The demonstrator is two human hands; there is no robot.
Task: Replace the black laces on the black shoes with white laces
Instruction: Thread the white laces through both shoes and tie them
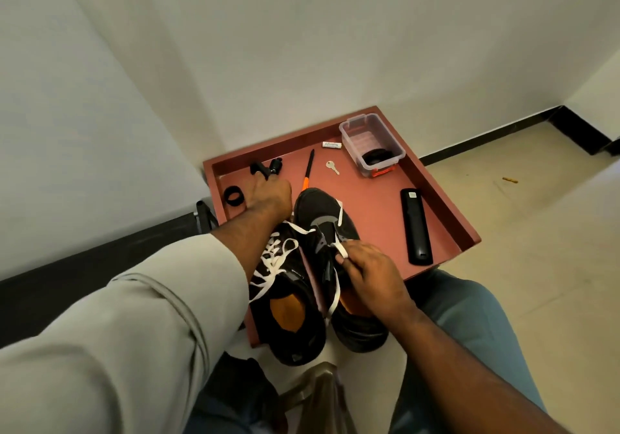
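Note:
Two black shoes stand side by side at the near edge of a red tray (375, 205). The left shoe (292, 309) is threaded with a white lace (278, 259). The right shoe (328, 228) has a white lace only partly through its eyelets. My right hand (369, 275) pinches a strand of that lace (340, 249) at the eyelets. My left hand (268, 195) reaches out past the shoes' toes with its fingers curled. A white strand (303, 227) runs from the right shoe toward its heel. What its fingers grip is hidden.
On the tray lie a black remote (416, 227), a key (332, 167), an orange-handled tool (308, 173), a black ring (233, 196), a small black gadget (268, 167), a white tube (331, 145) and a clear plastic box (370, 143). White walls stand close behind. My knees flank the tray.

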